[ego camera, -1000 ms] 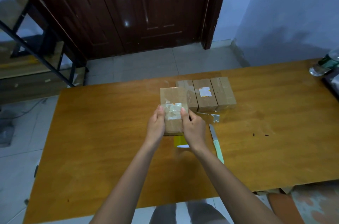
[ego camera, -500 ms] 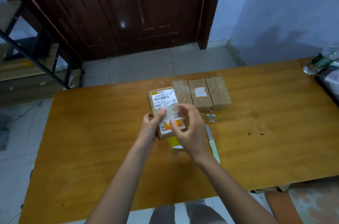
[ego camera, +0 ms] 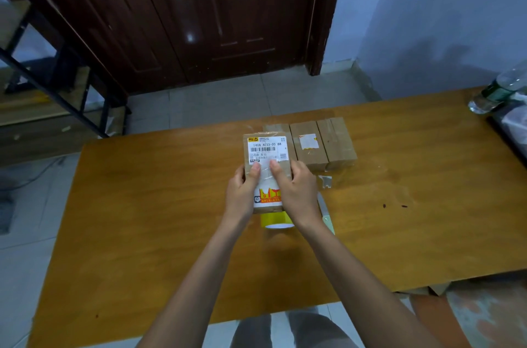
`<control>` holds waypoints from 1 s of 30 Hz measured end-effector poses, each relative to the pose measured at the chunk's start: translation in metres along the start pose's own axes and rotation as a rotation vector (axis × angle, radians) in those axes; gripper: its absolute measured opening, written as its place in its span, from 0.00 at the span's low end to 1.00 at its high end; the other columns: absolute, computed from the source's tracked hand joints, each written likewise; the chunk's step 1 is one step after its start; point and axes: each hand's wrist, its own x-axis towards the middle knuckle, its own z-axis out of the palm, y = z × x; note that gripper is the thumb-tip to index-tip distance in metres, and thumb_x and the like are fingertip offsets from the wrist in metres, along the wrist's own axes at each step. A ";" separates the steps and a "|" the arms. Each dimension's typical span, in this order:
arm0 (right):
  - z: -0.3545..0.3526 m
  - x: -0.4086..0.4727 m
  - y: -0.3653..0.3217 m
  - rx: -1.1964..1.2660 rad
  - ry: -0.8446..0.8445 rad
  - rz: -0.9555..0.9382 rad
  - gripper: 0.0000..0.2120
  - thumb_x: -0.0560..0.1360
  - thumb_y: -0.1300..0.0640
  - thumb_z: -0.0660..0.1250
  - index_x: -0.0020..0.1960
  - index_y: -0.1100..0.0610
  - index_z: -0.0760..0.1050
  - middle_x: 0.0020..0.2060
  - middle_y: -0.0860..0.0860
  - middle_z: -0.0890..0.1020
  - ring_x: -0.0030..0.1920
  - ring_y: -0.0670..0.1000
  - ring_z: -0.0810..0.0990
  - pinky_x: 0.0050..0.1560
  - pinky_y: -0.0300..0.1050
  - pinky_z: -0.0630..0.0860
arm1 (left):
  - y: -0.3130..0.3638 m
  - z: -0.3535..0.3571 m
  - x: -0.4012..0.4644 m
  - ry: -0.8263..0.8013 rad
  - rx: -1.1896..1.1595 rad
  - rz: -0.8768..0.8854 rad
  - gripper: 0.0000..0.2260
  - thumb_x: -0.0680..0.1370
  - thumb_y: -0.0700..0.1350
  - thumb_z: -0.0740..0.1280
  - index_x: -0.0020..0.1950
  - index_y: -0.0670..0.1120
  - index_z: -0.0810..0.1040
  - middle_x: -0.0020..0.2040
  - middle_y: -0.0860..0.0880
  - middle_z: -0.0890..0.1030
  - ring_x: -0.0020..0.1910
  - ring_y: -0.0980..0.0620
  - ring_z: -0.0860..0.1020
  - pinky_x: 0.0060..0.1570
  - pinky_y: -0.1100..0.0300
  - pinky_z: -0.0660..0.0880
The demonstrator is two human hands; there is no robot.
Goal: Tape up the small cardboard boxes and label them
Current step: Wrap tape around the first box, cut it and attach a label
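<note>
Both hands (ego camera: pixel 268 190) grip the box (ego camera: pixel 266 173), thumbs pressing tape. It now shows its label (ego camera: pixel 266 148), flipped up since a second ago; labelling looks done.

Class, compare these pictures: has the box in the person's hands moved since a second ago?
Yes. The held box has been turned over: a printed label now faces up where plain taped cardboard showed. It stays just left of the row of boxes.

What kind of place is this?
Likely a home room used for packing: a dark wooden door, tiled floor, and a wooden table holding small taped boxes.
</note>
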 end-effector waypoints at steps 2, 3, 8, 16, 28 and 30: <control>0.000 0.000 0.001 -0.001 0.021 0.003 0.14 0.80 0.45 0.60 0.46 0.54 0.78 0.39 0.47 0.78 0.38 0.44 0.78 0.34 0.36 0.70 | -0.001 0.002 -0.001 0.011 0.021 0.000 0.14 0.82 0.51 0.62 0.60 0.43 0.78 0.51 0.42 0.85 0.45 0.46 0.85 0.40 0.57 0.81; -0.001 0.000 0.002 0.003 0.028 0.014 0.15 0.81 0.46 0.58 0.44 0.53 0.76 0.38 0.47 0.78 0.38 0.46 0.78 0.34 0.39 0.71 | -0.001 0.004 -0.001 0.018 0.032 -0.006 0.16 0.82 0.52 0.60 0.60 0.43 0.78 0.51 0.42 0.85 0.46 0.46 0.84 0.41 0.56 0.81; -0.009 0.002 0.007 0.084 -0.057 0.073 0.18 0.82 0.47 0.55 0.43 0.55 0.76 0.40 0.52 0.81 0.40 0.50 0.79 0.39 0.48 0.75 | 0.003 0.009 0.000 0.012 0.113 -0.083 0.20 0.82 0.57 0.59 0.61 0.41 0.75 0.54 0.43 0.83 0.51 0.43 0.83 0.52 0.45 0.80; -0.058 0.006 0.015 0.286 -0.420 0.082 0.17 0.73 0.51 0.72 0.60 0.54 0.78 0.55 0.54 0.81 0.52 0.51 0.82 0.52 0.51 0.81 | 0.019 0.003 -0.011 -0.347 0.170 -0.144 0.22 0.75 0.59 0.65 0.64 0.49 0.76 0.53 0.47 0.85 0.50 0.48 0.84 0.43 0.59 0.80; -0.082 0.014 0.019 0.404 -0.491 0.102 0.29 0.74 0.55 0.71 0.72 0.56 0.67 0.60 0.53 0.79 0.58 0.51 0.80 0.57 0.51 0.79 | 0.009 0.011 -0.022 -0.279 -0.051 -0.170 0.25 0.74 0.50 0.66 0.69 0.42 0.72 0.62 0.40 0.80 0.57 0.41 0.80 0.55 0.44 0.79; -0.081 0.018 0.015 0.413 -0.468 0.105 0.28 0.74 0.57 0.72 0.71 0.57 0.68 0.60 0.52 0.78 0.60 0.51 0.79 0.58 0.51 0.78 | 0.012 0.009 -0.022 -0.150 -0.007 -0.143 0.23 0.76 0.51 0.68 0.66 0.40 0.72 0.61 0.39 0.80 0.53 0.45 0.82 0.48 0.50 0.81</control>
